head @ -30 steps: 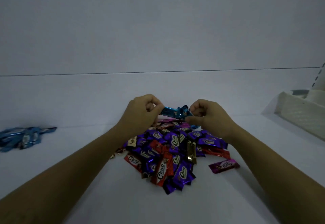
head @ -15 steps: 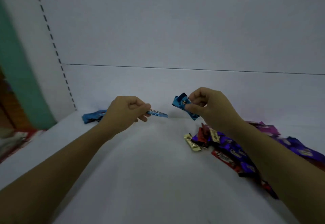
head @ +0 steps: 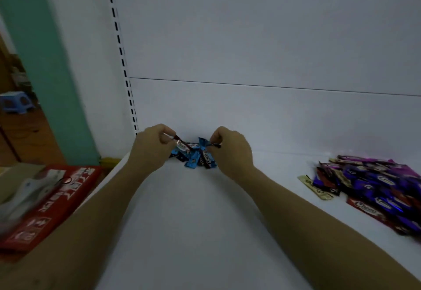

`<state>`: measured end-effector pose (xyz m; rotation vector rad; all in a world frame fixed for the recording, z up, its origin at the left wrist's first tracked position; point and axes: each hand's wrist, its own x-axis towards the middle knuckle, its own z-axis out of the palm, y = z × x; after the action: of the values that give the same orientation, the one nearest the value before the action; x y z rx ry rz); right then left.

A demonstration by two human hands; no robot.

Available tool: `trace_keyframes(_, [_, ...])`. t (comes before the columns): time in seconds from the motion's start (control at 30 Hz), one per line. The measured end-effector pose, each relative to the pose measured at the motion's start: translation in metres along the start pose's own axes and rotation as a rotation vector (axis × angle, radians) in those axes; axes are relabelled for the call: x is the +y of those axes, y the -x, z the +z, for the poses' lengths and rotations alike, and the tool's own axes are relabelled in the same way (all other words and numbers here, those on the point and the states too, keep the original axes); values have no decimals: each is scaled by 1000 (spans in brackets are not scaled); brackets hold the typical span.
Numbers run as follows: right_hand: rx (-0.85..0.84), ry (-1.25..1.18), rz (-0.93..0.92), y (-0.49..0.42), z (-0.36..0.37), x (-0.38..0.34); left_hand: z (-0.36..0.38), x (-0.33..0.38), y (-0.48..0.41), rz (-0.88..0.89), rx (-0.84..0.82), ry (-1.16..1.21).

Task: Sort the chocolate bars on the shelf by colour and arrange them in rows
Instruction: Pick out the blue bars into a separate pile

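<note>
In the head view, the left hand (head: 151, 147) is pinching one wrapped bar (head: 182, 146) by its end, and the right hand (head: 230, 151) is pinching a blue bar (head: 203, 143). Both sets of fingers are curling tight just above the blue heap (head: 191, 162) at mid-frame. They are probably adding to it, keeping blues apart from the mixed pile (head: 376, 185) at the right edge (purple, red and gold, unsorted). The white shelf (head: 205, 232) is carrying everything. A slotted upright (head: 123, 62) and a green pillar (head: 41, 62) are standing upper left, and a red box (head: 52, 201) is lying lower left.
</note>
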<state>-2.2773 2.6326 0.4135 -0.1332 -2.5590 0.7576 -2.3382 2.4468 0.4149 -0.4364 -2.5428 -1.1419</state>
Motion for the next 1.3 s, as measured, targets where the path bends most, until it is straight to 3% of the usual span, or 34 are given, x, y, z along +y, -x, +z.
trace_keyframes(0.13, [-166, 238, -167, 9, 8, 6, 7, -17, 3, 159, -116, -184])
trace_keyframes(0.37, [-200, 189, -215, 14, 9, 16, 7, -21, 5, 253, -202, -342])
trace_keyframes(0.57, [-204, 237, -231, 5, 0, 1, 13, -15, 6, 384, -146, -384])
trace_keyframes(0.77, [-253, 348, -142, 8, -59, 16, 15, 23, 28, 639, -12, -446])
trace_keyframes(0.87, [-265, 373, -79, 27, -96, 35, 22, 52, 41, 799, -133, -454])
trace_keyframes(1.1, [-247, 466, 124, 90, -182, 98, 77, 141, 69, 906, -456, -351])
trace_keyframes(1.3, [-247, 561, 329, 124, -244, 170, 153, 213, 83, 988, -561, -473])
